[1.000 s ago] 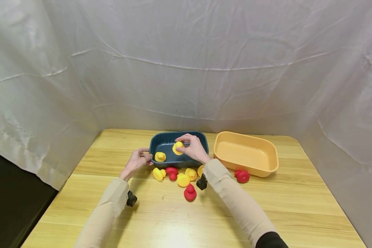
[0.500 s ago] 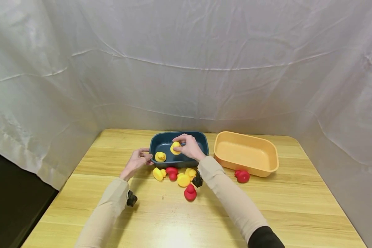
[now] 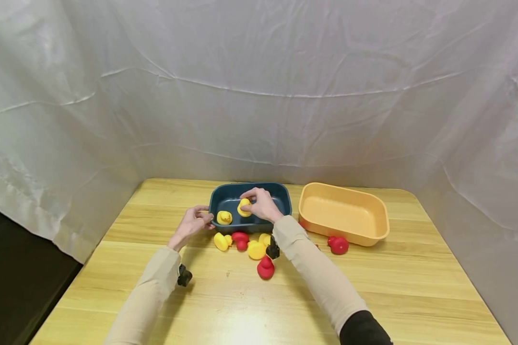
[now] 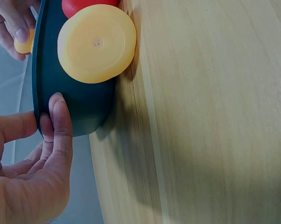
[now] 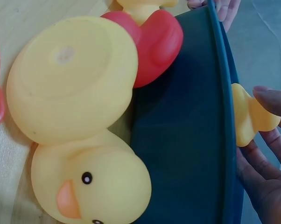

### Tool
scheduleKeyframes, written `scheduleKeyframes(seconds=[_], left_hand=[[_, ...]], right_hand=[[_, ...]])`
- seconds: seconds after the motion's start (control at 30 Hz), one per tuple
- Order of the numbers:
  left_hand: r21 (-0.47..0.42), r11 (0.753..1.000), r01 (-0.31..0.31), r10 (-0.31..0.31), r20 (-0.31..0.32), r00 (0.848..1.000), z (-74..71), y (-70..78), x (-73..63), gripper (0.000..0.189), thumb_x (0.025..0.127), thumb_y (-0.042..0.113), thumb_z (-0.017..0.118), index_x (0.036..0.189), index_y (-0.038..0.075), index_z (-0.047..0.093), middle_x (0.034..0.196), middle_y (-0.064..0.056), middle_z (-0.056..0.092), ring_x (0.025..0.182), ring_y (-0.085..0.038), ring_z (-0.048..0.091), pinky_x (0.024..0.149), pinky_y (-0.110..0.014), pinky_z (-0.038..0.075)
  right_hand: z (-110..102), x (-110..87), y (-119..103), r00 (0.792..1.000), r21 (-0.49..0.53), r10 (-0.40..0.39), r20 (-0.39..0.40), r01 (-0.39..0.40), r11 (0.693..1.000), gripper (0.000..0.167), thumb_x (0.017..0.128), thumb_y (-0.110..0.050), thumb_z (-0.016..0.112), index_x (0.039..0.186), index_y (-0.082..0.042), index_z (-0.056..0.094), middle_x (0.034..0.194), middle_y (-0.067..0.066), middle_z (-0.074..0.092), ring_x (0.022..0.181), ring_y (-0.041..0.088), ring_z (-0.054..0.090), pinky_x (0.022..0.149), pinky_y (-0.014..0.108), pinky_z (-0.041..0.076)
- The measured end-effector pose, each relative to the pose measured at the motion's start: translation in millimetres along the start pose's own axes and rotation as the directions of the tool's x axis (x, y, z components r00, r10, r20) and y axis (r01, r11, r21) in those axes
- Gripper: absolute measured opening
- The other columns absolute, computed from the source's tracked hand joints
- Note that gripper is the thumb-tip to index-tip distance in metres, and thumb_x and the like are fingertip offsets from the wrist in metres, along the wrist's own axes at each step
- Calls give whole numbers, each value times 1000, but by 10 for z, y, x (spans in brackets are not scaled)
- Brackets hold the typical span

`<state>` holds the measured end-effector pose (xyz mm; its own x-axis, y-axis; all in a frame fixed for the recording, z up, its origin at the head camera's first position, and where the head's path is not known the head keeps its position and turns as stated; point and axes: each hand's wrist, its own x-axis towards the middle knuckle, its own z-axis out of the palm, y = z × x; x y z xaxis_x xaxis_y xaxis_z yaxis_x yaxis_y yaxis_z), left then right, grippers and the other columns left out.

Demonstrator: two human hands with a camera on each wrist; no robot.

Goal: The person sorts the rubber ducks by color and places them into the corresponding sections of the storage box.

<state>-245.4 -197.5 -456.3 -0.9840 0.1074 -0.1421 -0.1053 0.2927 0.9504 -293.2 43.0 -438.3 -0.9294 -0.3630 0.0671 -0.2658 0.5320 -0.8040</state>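
Observation:
My left hand (image 3: 192, 224) pinches the left end of a dark blue plastic bin (image 3: 250, 228). In the left wrist view the thumb and fingers close over its rim. Above the bin's floor, my right hand (image 3: 263, 205) holds a yellow rubber duck (image 3: 243, 208) between thumb and fingers. The right wrist view shows this held duck (image 5: 252, 114) just behind the bin's wall, partly hidden. Another yellow duck (image 3: 224, 217) sits in the bin's left corner. In front of the bin lie a tipped yellow duck (image 3: 221, 241), a red duck (image 3: 241, 240) and another tipped yellow duck (image 3: 256, 250).
An orange bin (image 3: 341, 211) stands to the right with nothing in it. One red duck (image 3: 338, 245) lies at its front side, another red duck (image 3: 265, 268) nearer me. My right sleeve (image 3: 312, 268) covers part of the wooden table (image 3: 414, 287). A grey curtain (image 3: 259, 120) closes off the back.
My right hand has shifted slightly left and lower with the yellow duck. Its forearm now covers a yellow duck on the table. My left hand stays at the bin's rim.

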Motion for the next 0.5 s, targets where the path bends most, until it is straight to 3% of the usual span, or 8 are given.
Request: scheduleKeyframes(seconds=[0.27,0.5], left_hand=[[16,1000,-18,18,3,1000,1,-4,5,48,100,1,54,141,-18,39,98,-23,69,75,-16,71,83,-40,64],[7,1000,-23,23,10,1000,-9,-6,3,48,100,1,54,141,-19,39,97,-22,69,74,-14,70,80,-37,64]], right_hand=[[15,-5,23,1000,-3,19,16,-19,1000,32,89,-12,76,120,-2,72,123,15,65,111,31,62,98,43,56],[-26,-49,31,1000,24,-4,0,4,1000,37,93,-16,73,127,-2,68,131,16,62,126,35,60,108,47,52]])
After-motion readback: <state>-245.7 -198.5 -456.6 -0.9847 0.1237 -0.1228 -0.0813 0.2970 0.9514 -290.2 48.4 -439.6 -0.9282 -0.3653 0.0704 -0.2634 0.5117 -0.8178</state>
